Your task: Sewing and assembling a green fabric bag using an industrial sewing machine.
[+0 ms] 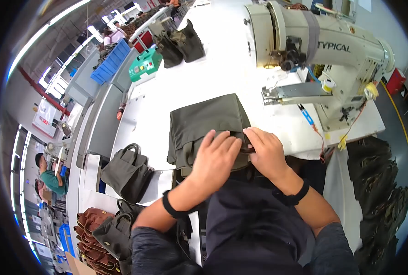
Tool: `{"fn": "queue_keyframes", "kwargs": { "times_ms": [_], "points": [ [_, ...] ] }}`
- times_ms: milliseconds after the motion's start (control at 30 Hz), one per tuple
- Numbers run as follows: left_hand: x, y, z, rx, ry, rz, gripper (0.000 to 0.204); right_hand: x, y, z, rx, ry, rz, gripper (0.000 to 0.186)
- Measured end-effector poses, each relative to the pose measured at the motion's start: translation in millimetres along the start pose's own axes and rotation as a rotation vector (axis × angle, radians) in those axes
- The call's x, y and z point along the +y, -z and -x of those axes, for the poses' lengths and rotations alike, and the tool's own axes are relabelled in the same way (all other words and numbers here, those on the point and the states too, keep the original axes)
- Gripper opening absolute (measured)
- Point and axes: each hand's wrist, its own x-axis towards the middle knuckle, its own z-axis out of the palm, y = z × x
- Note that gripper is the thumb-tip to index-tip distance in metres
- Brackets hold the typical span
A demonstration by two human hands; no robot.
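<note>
An olive-grey fabric bag (204, 114) lies at the table's front edge, close to my body. My left hand (213, 162) is on its front flap with fingers curled onto the cloth. My right hand (266, 153) pinches the bag's right front edge, where a dark strap or fold shows between the fingers. A large white sewing machine (341, 55) stands to the right, with a blue-handled tool (306, 114) lying below its arm. A similar small bag with handles (126, 174) sits to the left of my left hand.
The white worktable (144, 119) holds dark bags (185, 41) and a green device (144, 64) behind. Blue crate (112, 59) stands left. Brown pieces (89, 238) are piled lower left; dark pieces (378, 197) hang right. A co-worker in green (52, 181) works far left.
</note>
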Motion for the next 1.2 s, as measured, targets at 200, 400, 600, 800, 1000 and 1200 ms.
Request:
{"fn": "queue_keyframes", "kwargs": {
  "times_ms": [200, 400, 600, 800, 1000, 1200],
  "points": [
    [-44, 85, -60, -0.191, -0.135, -0.159, 0.016, -20, 39, -76, -0.184, -0.061, -0.159, 0.013],
    [-66, 54, -91, -0.274, -0.113, -0.065, 0.018, -2, 53, -108, -0.523, -0.322, -0.132, 0.025],
    [-80, 44, -97, -0.214, -0.199, 0.315, 0.026, 23, 35, -100, -0.549, -0.307, -0.256, 0.026],
    [-94, 34, -111, -0.272, -0.268, 0.461, 0.024, 40, 35, -103, -0.549, -0.347, -0.575, 0.015],
    [-98, 24, -104, -0.288, -0.278, 0.454, 0.028, 31, 42, -108, -0.583, -0.368, -0.473, 0.021],
    [-91, 33, -108, -0.446, -0.195, 0.458, 0.025, 24, 54, -112, -0.721, -0.433, -0.385, 0.025]
  ]
}}
